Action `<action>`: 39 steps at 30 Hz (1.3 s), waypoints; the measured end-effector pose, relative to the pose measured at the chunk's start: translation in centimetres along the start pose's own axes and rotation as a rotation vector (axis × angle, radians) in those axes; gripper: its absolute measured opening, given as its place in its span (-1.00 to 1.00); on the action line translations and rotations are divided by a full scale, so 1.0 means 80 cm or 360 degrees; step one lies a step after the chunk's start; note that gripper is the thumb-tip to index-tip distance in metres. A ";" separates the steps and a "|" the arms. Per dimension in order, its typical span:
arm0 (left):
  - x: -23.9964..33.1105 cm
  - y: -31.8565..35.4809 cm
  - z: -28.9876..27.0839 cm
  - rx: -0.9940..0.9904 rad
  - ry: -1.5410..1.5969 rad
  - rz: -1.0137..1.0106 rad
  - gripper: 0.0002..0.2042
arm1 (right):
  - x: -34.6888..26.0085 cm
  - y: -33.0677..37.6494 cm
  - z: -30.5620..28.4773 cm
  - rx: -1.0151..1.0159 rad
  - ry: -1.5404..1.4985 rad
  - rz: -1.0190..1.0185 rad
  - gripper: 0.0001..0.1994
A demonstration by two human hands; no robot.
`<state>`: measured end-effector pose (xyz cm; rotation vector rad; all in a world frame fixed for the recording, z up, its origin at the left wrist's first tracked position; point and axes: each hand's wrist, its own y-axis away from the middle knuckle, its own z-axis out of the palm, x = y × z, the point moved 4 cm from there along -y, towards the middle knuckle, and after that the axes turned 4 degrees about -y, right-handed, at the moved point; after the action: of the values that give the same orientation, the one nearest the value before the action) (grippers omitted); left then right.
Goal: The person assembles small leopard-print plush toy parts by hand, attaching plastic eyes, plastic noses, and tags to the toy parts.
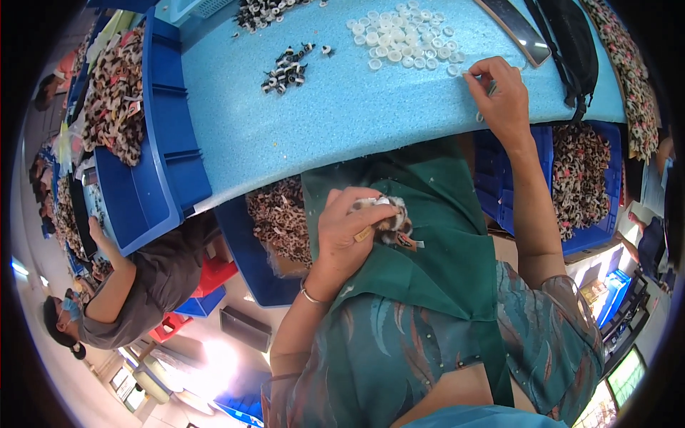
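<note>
My left hand [347,227] is closed round a small spotted plush piece [394,220], cream with dark spots, held in front of my green apron. A tan tag and a white-ended label stick out from it. Over the table's near edge, at the right, my right hand [503,100] has thumb and forefinger pinched together beside the nearest of the translucent white plastic rings [399,37]. A greyish-green bit shows inside its curled fingers, too hidden to name. Small black-and-white parts [287,70] lie in a pile left of the rings.
The light-blue tabletop [285,135] carries another dark pile [264,13], a phone [515,32] and a black pouch [571,46]. Blue bins [171,143] of spotted plush pieces stand left, below and right [581,178]. A co-worker [143,292] sits at the left.
</note>
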<state>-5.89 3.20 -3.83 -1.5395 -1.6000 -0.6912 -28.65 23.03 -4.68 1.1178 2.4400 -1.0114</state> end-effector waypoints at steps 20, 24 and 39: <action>-0.002 0.011 0.003 0.0314 0.0401 0.0042 -0.64 | -0.148 0.077 0.052 -0.1068 -0.1748 0.0613 -0.89; -0.002 0.012 0.000 0.0295 0.0336 0.0033 -0.63 | -0.153 0.073 0.048 -0.1087 -0.1699 0.0565 -0.90; 0.005 0.011 0.001 0.0375 -0.0019 0.0199 -0.60 | -0.146 0.086 0.059 -0.1048 -0.1631 0.0291 -0.77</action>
<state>-5.05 3.60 -3.69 -1.4572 -1.5202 -0.4100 -15.93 16.42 -5.53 0.4008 1.5745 -0.4490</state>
